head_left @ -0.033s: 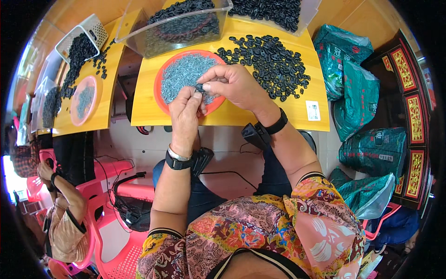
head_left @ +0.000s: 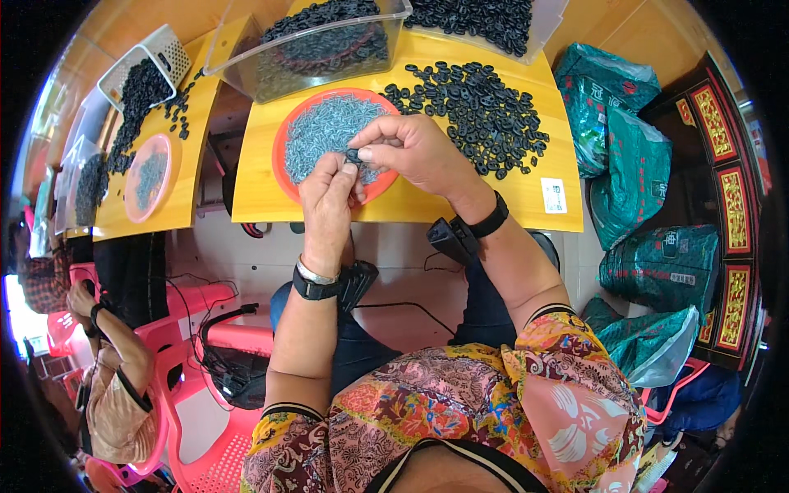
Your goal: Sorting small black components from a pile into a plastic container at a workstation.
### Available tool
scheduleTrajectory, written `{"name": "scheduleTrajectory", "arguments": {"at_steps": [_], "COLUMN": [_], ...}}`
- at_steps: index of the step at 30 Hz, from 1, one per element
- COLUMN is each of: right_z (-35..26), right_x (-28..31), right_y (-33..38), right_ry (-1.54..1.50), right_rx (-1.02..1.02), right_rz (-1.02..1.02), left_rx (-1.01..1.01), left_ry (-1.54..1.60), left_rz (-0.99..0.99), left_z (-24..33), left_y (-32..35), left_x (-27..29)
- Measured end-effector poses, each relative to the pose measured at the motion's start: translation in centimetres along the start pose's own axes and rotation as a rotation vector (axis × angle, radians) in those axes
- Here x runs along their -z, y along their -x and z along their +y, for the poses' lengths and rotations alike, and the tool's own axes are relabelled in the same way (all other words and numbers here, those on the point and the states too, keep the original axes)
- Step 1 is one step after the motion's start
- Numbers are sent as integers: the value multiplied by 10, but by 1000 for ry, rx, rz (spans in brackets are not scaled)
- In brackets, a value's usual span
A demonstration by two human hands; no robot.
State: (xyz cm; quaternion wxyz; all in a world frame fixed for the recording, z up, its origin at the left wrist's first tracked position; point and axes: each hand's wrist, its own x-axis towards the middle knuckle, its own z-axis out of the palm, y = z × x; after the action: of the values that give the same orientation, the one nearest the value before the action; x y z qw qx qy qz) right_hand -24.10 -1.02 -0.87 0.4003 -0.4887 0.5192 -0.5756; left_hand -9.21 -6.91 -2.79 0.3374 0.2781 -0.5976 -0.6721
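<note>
My left hand (head_left: 330,185) and my right hand (head_left: 411,154) meet over the near right edge of a red-orange bowl (head_left: 288,186). Both are closed, pinching one small black oval part (head_left: 352,154) between the fingertips. Whether a screw is in it, the fingers hide. Inside the bowl lies a heap of grey metal screws (head_left: 329,130). To the right of my right hand, loose black oval parts with holes (head_left: 493,119) are spread over the yellow table (head_left: 403,211).
A clear plastic bin (head_left: 238,78) with black parts stands behind the bowl, with a second clear bin (head_left: 542,33) beside it. Green sacks (head_left: 629,177) line the right side. At left, another person (head_left: 123,394) sits near a second yellow table (head_left: 185,177) and pink chairs (head_left: 209,435).
</note>
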Motion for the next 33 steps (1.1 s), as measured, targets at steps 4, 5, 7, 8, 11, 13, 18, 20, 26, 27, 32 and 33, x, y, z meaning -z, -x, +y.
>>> {"name": "scheduleTrajectory", "arguments": {"at_steps": [4, 5, 7, 8, 11, 13, 18, 20, 26, 27, 32, 33], "right_z": [0, -1, 0, 0, 0, 1, 0, 1, -1, -1, -2, -3], "right_x": [0, 0, 1, 1, 0, 2, -1, -1, -3, -4, -10, -9], "right_y": [0, 0, 0, 0, 0, 0, 1, 2, 4, 4, 6, 5], "right_ry": [2, 20, 16, 10, -24, 28, 32, 12, 15, 16, 126, 126], "right_rx": [9, 3, 3, 4, 2, 2, 3, -14, 18, 19, 57, 59], "right_rz": [-5, -12, -10, -9, -12, -25, -59, -58, -125, -126, -37, -37], "left_rx": [-5, -33, -11, 10, -17, -3, 19, 41, 82, 81, 99, 98], "left_ry": [-11, -20, -32, -45, -24, -16, 19, 31, 56, 56, 100, 100], "left_rz": [-6, -15, -15, -14, -20, -18, 1, -19, -9, -9, -49, -50], "left_z": [-2, -3, 0, 1, -1, -1, 1, 2, 4, 3, 4, 5], "left_y": [-1, -2, -1, 0, -1, -1, 1, 1, 2, 2, 0, 0], "left_x": [2, 2, 2, 2, 2, 1, 1, 3, 4, 4, 7, 8]}}
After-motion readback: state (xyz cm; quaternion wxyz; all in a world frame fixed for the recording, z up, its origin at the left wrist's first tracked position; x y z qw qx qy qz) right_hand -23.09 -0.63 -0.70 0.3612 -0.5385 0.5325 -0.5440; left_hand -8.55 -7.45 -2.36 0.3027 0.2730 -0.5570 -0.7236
